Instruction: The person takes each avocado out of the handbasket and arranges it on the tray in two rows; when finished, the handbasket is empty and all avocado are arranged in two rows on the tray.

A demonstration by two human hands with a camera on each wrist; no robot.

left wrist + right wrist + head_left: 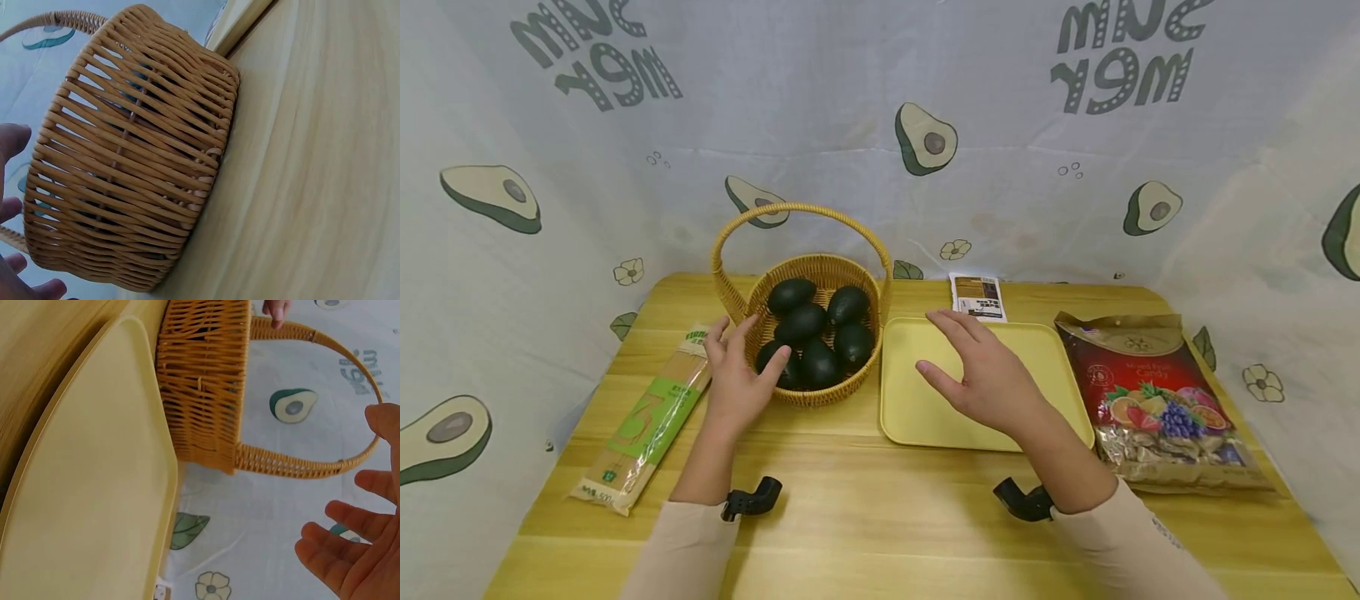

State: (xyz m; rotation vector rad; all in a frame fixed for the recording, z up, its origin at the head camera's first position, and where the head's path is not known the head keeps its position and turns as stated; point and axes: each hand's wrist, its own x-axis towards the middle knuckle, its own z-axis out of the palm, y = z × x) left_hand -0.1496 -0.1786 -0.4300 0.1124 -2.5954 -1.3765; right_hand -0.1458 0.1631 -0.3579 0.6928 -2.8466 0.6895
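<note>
A wicker basket with a tall arched handle stands on the table, holding several dark green avocados. My left hand hovers at the basket's left front rim, fingers spread and nothing in them. In the left wrist view the woven wall fills the middle, and the fingers lie beyond its rim. Over the pale yellow tray my right hand is raised with fingers extended and empty. From the right wrist view, the tray lies close beside the basket.
Left of the basket lies a long packet of dried noodles with a green label. A red and gold bag of mixed fruit candy lies right of the tray. Behind the tray is a small white and brown packet. A printed curtain surrounds the table.
</note>
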